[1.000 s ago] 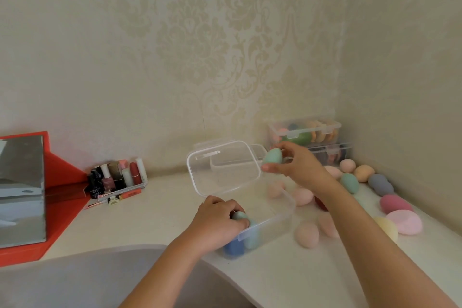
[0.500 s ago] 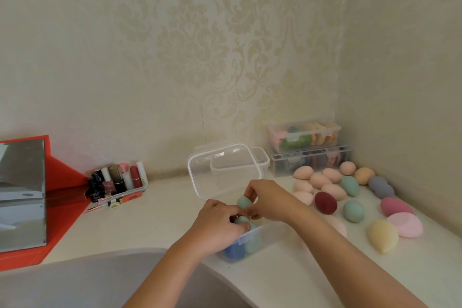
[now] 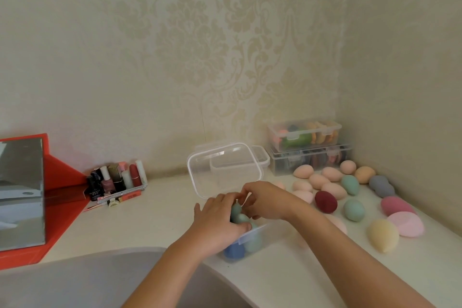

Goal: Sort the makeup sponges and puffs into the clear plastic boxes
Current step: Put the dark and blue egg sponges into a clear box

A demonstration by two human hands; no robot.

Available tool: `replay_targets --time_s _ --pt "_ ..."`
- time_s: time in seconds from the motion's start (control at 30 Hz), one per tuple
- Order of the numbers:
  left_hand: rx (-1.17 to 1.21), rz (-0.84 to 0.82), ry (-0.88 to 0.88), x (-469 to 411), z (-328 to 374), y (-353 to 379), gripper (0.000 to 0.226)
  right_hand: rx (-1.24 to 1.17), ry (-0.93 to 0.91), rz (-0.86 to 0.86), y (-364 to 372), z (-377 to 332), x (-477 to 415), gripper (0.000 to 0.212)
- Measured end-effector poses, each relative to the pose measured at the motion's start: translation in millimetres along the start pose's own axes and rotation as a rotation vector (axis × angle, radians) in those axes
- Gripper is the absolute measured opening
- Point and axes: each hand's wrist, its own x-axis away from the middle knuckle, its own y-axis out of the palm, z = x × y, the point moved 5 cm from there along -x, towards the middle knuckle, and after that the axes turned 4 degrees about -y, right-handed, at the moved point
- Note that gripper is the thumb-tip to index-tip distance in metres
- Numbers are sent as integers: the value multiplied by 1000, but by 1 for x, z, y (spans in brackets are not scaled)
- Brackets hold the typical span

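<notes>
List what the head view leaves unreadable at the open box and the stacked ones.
Head view throughout.
- Open box: left hand, gripping green sponges, and right hand cover most of its contents.
- Right hand's grip: its own fingers hide it.
- Lower stacked box: contents blurred, dark.
- Mirror: cut by left edge.

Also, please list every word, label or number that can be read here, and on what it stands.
No text can be read.
black bottle: white print on the label, too small and blurred to read.
boxes and sponges: no print visible.
</notes>
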Motion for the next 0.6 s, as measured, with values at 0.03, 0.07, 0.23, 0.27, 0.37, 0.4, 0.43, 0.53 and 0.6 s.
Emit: replay_targets --time_s 0.03,0.07,0.23,0.27,0.37,0.4,0.43,0.53,0.6 --pt "-49 -9 0 0 2 -1 54 27 7 -2 -1 0 1 18" --pt "-81 -24 -4 -1 3 0 53 32 10 -1 -3 1 2 17" --pt "-105 -76 32 -3 5 0 36 -108 36 116 -35 8 22 20" --pt "-111 -74 37 -4 5 0 30 -117 50 186 -49 13 29 17" --pt "-148 -55 31 -4 6 0 24 -13 117 395 -94 27 59 7" --pt "-168 -52 27 -3 8 0 24 109 182 440 -106 35 67 10" --pt "-191 -48 30 -3 10 -1 24 251 268 456 -115 44 75 15" --pt "-212 -39 64 -3 14 -1 26 510 560 357 -119 69 95 32" --pt "-147 -56 70 -3 14 -1 26 470 630 291 -112 78 108 43"
